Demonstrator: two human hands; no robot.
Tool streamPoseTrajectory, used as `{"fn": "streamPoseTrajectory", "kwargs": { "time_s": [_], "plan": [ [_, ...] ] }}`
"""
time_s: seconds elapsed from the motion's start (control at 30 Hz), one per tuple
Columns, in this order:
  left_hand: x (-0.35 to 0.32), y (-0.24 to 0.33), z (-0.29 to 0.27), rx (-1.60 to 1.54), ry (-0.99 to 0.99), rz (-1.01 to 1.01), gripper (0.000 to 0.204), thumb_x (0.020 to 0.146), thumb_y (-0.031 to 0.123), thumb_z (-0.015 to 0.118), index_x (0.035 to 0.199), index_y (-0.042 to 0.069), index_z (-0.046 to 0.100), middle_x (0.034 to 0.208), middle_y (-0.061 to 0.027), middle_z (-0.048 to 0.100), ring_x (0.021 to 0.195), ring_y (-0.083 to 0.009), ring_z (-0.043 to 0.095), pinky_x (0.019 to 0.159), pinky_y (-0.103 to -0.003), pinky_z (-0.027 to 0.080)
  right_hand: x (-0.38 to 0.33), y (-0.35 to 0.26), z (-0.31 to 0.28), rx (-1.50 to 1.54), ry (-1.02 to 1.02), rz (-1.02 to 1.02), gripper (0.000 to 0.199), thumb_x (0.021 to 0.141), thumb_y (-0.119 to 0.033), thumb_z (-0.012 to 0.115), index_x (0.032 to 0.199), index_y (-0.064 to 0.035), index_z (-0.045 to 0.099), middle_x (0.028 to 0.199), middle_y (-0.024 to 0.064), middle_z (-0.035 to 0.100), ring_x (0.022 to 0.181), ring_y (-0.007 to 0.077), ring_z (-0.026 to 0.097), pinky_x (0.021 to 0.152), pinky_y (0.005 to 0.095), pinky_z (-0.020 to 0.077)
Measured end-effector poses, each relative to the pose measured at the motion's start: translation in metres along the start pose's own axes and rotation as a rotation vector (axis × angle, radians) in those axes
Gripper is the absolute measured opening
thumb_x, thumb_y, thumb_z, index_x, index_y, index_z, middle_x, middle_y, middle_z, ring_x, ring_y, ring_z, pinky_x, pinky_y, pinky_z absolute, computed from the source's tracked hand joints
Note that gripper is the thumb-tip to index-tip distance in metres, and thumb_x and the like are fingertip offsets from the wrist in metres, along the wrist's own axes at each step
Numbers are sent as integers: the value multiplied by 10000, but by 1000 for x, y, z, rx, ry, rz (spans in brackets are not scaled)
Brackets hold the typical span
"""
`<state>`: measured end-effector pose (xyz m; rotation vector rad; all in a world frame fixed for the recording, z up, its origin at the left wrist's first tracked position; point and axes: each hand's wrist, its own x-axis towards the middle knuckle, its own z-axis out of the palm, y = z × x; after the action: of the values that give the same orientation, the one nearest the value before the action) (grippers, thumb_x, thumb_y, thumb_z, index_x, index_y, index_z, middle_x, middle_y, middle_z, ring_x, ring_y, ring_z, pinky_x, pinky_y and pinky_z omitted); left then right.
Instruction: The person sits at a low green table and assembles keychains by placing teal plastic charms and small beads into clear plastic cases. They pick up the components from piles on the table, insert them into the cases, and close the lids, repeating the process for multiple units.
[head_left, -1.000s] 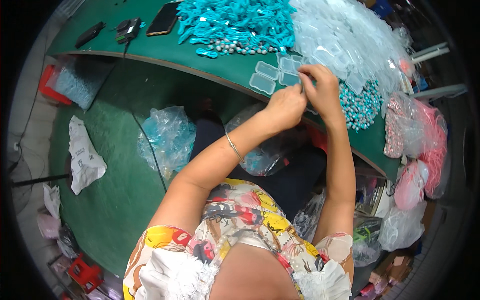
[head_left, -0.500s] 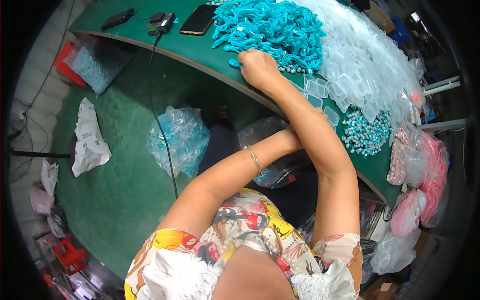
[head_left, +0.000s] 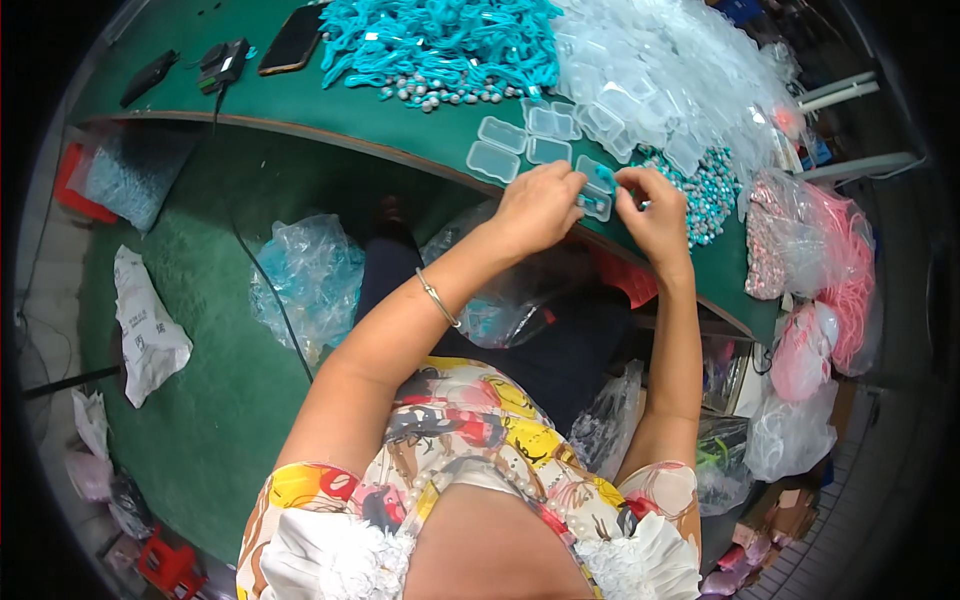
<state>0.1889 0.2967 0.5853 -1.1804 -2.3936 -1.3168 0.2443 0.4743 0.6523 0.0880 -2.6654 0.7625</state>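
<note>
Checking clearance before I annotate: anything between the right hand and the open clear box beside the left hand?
Nothing visible. The right hand is at the right side of the open clear box; the left hand is at its left side, not between them.

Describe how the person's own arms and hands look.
Left hand and right hand are gloveless. A thin silvery bangle rings the left forearm; the right has none. Short printed sleeves, cream with yellow, red and brown, stop above the elbows.
</note>
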Motion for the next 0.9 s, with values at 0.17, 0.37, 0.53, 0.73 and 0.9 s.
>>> {"fn": "streamPoseTrajectory", "kwargs": {
  "time_s": [0.17,0.37,0.53,0.73,0.9],
  "plan": [
    [2,0,-1,4,-24,-1,383,761,135,765,1101,35,620,912,-133,599,877,-351,619,741,-440,503,-12,13,9,-147,15,-234,130,754,-27,681,877,-64,658,835,84,644,795,288,636,709,406,476],
    [3,0,-3,-9,-24,-16,385,761,123,766,1106,43,617,895,-132,601,863,-356,619,737,-441,498,-9,8,7,-316,-69,-394,154,769,-44,677,917,-86,672,877,61,629,848,261,620,738,395,449],
    [5,1,-2,2,-41,-21,382,764,131,762,1108,53,617,900,-132,605,871,-358,620,740,-444,497,-6,8,8,-164,-101,-233,166,796,-48,673,961,-61,678,879,95,627,850,290,625,743,413,473],
    [4,2,-3,-10,-46,-22,378,762,142,763,1098,54,612,912,-131,601,881,-356,619,740,-447,497,9,14,0,-107,-116,-137,170,836,-81,660,1003,-49,671,917,123,644,873,322,627,759,428,492],
    [6,7,-6,2,-90,-70,351,747,139,773,1054,42,631,942,-137,618,938,-345,630,798,-438,512,21,26,13,-503,-153,-158,214,817,-168,704,1014,-86,685,942,70,653,938,292,628,777,439,475]
  ]
}}
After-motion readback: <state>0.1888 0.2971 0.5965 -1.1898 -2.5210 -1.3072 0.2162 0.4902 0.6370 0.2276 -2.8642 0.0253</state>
